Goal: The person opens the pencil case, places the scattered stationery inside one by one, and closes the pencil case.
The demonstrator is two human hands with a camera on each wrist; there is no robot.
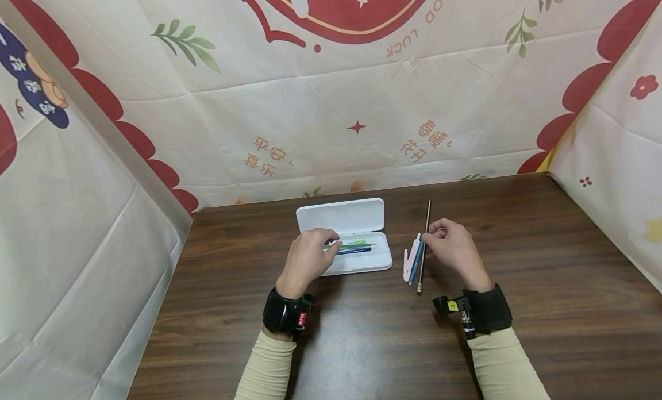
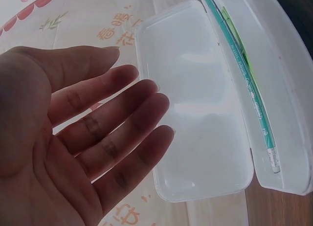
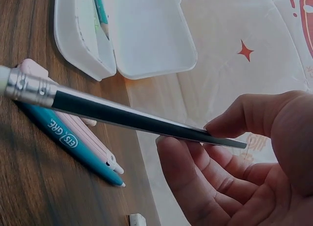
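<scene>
Right wrist cam: right hand [image 3: 244, 157] pinches the black pencil [image 3: 132, 119], teal pen [image 3: 68, 140] under it. Left hand [image 2: 73, 138] fingers loose, apart, beside the open case [image 2: 195, 113].

A dark wooden table [image 1: 543, 273] stands boxed in on three sides by cream cloth [image 1: 310, 118], creased in squares. The cloth is printed with red scalloped shapes, green leaf sprigs [image 1: 187, 42], a small red star [image 1: 356, 126] and orange characters. Light falls evenly, with soft shadows.
</scene>
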